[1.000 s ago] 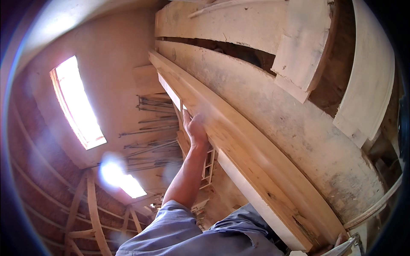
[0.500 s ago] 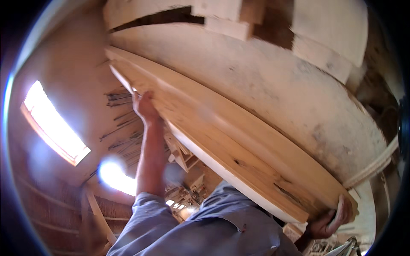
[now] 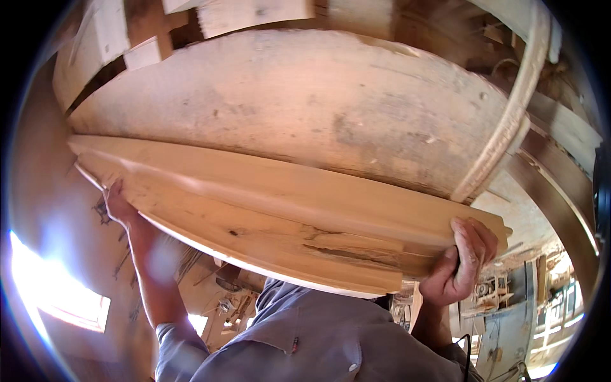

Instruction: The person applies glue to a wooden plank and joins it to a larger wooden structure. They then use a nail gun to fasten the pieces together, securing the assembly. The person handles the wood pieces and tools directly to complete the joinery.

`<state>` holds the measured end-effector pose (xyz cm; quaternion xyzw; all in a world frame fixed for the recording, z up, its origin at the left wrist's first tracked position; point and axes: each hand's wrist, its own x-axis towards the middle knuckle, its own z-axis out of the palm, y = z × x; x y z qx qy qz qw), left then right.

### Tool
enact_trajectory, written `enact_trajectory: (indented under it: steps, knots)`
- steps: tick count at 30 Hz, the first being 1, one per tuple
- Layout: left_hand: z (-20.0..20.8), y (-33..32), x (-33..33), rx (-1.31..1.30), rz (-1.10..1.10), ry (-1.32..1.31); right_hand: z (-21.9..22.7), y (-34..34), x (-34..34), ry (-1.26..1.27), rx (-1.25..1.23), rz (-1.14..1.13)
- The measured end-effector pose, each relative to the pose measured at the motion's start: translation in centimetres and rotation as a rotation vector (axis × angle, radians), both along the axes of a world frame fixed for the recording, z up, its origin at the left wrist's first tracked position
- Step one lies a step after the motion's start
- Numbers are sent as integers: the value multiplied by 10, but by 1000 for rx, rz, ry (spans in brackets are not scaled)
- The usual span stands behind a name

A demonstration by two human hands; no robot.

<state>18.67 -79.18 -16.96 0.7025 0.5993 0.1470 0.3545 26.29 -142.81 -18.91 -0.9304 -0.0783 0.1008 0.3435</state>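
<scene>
Across the middle of the view stretches a long wooden board, pale brown, with a stepped profile along its length. A dark knot and a long rough crack mark its face toward the right part. Near the board's left end, my left hand grips the lower edge, its thumb over the face and its other fingers mostly hidden behind. My right hand is closed round the right end, fingers curled over the upper part. The board lies close along the lower edge of a wide, stained pale panel.
A pale bent wooden strip slants down to the board's right end. Sawn wood blocks line the top. Bright window light shows at lower left. Beyond my right arm are cluttered shelves and a grey upright panel.
The board now lies closer to level in view, its right end higher and its left end lower. Both hands keep their hold, and the surroundings have turned with the view.
</scene>
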Motion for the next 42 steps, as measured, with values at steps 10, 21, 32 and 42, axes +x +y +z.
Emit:
enact_trajectory:
  steps: [10,21,32,42]
  knots:
    - [7,-31,31,90,76,177,-1,-2,3,30,43,-8]
    - [-22,-8,-33,390,-286,143,-7,-15,-20,-88,-14,-8]
    - [-4,-72,36,328,125,-37,-16,-15,-25,-49,-67,2]
    - [5,-79,47,447,176,222,-8,-7,-22,-21,-60,-83]
